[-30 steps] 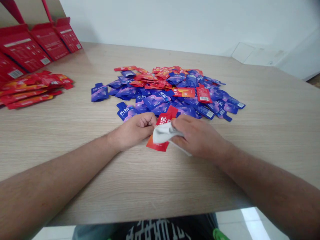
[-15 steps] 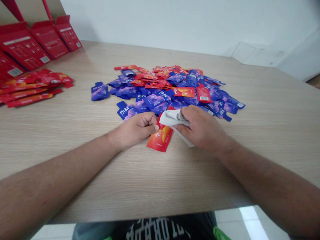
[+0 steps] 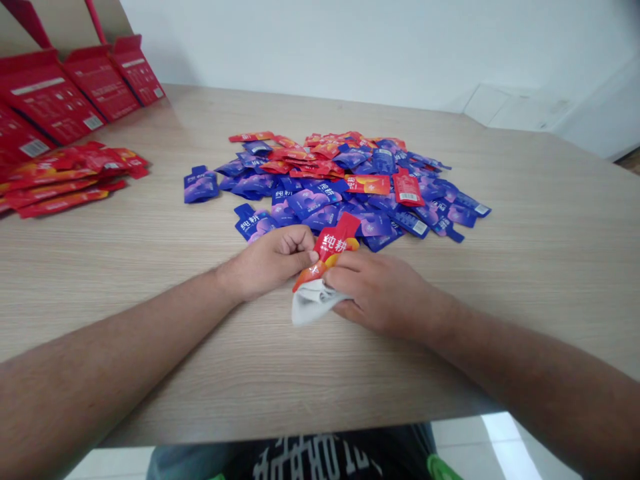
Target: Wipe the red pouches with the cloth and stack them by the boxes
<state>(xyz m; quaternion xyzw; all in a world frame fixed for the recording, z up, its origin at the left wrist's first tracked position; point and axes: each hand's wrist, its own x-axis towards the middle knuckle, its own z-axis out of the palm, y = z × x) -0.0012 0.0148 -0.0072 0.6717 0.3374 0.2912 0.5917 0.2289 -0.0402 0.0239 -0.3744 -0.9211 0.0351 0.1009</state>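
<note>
A red and orange pouch (image 3: 333, 244) lies at a slant in front of the pile, its spout end pointing away from me. My left hand (image 3: 273, 260) pinches its left edge between thumb and curled fingers. In my right hand (image 3: 377, 290) is a folded white cloth (image 3: 315, 301), pressed over the pouch's lower end, which it partly hides. Just beyond both hands spreads a heap of blue-purple pouches (image 3: 315, 197) mixed with red ones (image 3: 369, 184).
Red cartons (image 3: 53, 93) with raised flaps stand at the back left. Stacked red pouches (image 3: 65, 175) lie before them. One blue pouch (image 3: 201, 185) sits apart, left of the heap. A white wall (image 3: 320, 53) rises behind the table (image 3: 250, 387).
My right hand has moved the cloth from the pouch's upper part down to its lower end, nearer to me. The upper part now shows. My left hand has stayed in place.
</note>
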